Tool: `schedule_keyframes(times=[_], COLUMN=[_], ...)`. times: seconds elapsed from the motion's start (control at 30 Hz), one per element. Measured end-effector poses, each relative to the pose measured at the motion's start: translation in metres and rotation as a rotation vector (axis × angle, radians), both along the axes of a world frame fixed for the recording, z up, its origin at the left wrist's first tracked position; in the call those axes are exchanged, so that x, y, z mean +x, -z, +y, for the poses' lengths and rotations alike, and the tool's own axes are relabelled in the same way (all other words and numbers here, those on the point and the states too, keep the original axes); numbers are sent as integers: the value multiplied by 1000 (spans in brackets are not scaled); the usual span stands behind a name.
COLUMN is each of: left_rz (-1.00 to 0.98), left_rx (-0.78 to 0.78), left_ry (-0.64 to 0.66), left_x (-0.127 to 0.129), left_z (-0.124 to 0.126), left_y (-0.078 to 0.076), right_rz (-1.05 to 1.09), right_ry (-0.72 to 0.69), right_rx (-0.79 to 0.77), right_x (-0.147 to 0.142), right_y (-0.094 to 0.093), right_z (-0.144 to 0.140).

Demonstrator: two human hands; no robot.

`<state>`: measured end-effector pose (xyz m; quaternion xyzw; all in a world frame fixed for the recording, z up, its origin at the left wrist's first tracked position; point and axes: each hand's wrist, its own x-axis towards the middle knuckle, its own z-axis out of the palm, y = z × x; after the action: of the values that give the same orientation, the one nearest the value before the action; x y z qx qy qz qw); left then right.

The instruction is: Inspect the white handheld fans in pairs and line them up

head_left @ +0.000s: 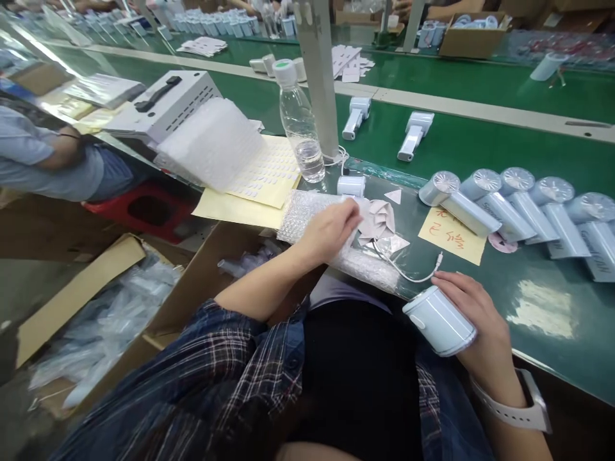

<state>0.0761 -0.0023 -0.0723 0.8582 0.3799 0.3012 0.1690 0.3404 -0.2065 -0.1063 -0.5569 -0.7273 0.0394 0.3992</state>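
Note:
My right hand (473, 314) is wrapped round a light-blue plastic cylinder (439, 323) with a small oval piece on its side, held just off the table's front edge. By its fingertips runs a white cable (408, 278) with a plug at its end. My left hand (331, 232) is closed in a pinch above bubble wrap (300, 214); whatever its fingers hold, if anything, is hidden. Right beside those fingers lies a crumpled pile of pale sticker paper (378, 221). Behind it a short light-blue cylinder (351, 186) lies on its side.
Several light-blue handheld devices (509, 208) lie in a row on the right, by a handwritten yellow note (451, 235). A water bottle (302, 128) stands by a metal post (317, 77). Sticker sheets (269, 169) are at left. Below is a carton of plastic bags (120, 314). A seated person (43, 150) is at far left.

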Motion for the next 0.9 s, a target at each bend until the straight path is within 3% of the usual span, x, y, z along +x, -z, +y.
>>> schedule_keyframes(times=[0.1, 0.17, 0.23, 0.3, 0.43, 0.5, 0.57, 0.67, 0.77, 0.83, 0.9], left_rz=[-261, -200, 7, 129, 101, 102, 14, -390, -750, -820, -805], left_rx=[205, 239, 118, -77, -353, -388, -435, -733, -1010, -1023, -873], left_ry=[-242, -224, -73, 27, 141, 193, 237, 261, 158, 128, 144], left_x=[-16, -15, -6, 5, 12, 11, 10, 5, -3, -9, -15], left_z=[14, 20, 21, 20, 23, 30, 40, 54, 63, 64, 61], left_y=[0, 5, 12, 14, 1, -5, -6, 3, 18, 24, 21], right_rz=[56, 53, -27, -118, -47, 55, 135, 183, 111, 0, -137], right_ry=[73, 145, 232, 331, 550, 518, 377, 212, 200, 211, 212], right_rx=[32, 54, 20, -118, -501, -549, -505, -427, -417, -420, -397], right_x=[3, 8, 12, 11, -14, -35, -57, -80, -86, -85, -86], right_y=[8, 13, 15, 10, -22, -38, -47, -39, -22, -16, -17], right_z=[4, 10, 17, 27, 51, 66, 84, 112, 134, 139, 137])
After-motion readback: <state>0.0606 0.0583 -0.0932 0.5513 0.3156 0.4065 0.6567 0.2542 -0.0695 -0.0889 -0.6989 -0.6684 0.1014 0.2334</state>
